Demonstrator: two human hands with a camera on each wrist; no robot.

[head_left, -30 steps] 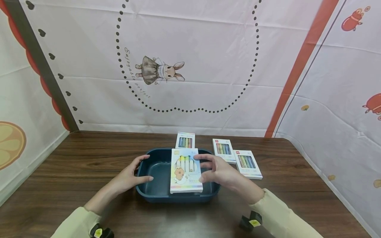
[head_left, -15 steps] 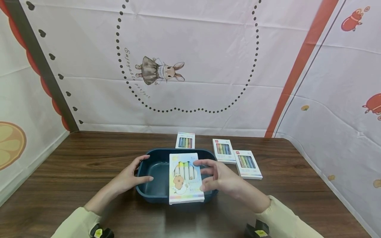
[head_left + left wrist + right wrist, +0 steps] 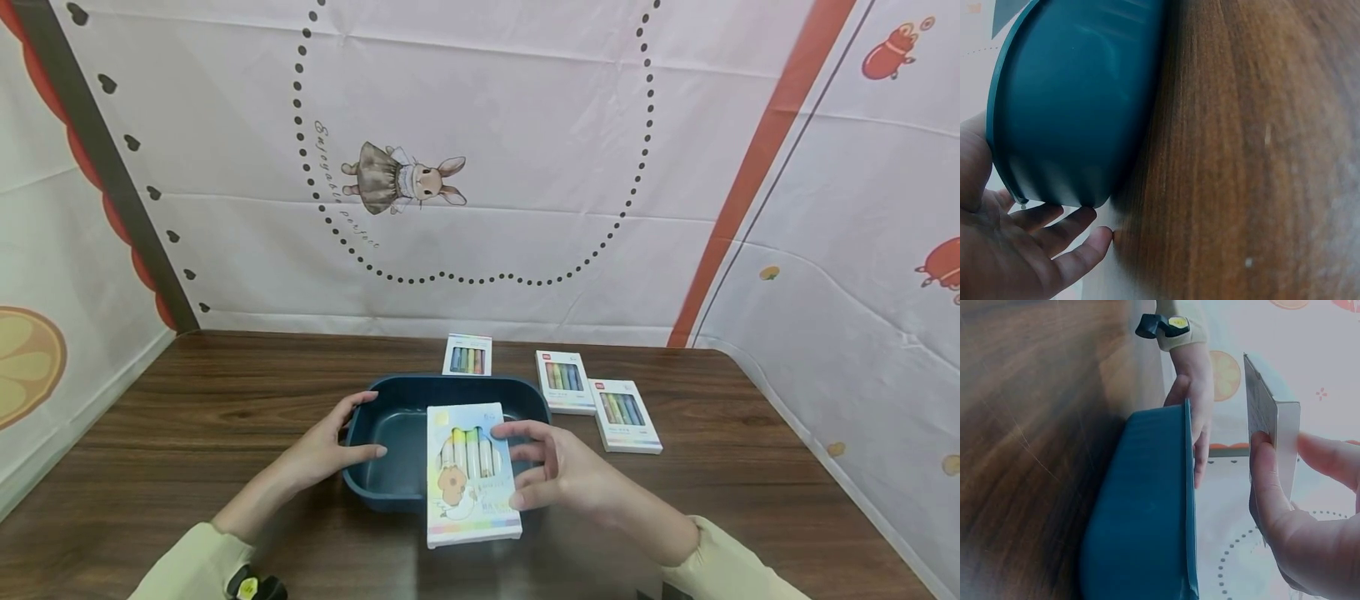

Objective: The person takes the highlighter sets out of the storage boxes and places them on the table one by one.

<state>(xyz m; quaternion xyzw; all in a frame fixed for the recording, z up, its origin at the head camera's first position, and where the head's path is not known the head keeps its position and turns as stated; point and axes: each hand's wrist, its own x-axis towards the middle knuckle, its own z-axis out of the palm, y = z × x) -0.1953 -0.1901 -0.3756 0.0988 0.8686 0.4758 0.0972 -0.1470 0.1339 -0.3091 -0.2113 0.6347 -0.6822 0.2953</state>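
Observation:
A dark blue plastic bin (image 3: 393,442) sits on the wooden table. My left hand (image 3: 330,442) holds its left end, thumb over the rim and fingers against the outer wall, as the left wrist view shows of the wall (image 3: 1072,106). My right hand (image 3: 562,467) grips a white box of markers (image 3: 465,508) by its right edge, between thumb and fingers. That box is held above the bin's front rim, printed face up, with several pens showing through its window. Seen from the right wrist, the box (image 3: 1286,450) is clear of the bin's rim.
Behind the bin lies a smaller white box of coloured sticks (image 3: 467,357). Two similar boxes, a farther one (image 3: 564,379) and a nearer one (image 3: 626,417), lie to the right. A printed white cloth (image 3: 525,167) hangs around the table's back and sides.
My right hand has drawn the box of markers toward me, from over the bin to above its front rim. My left hand has stayed on the bin.

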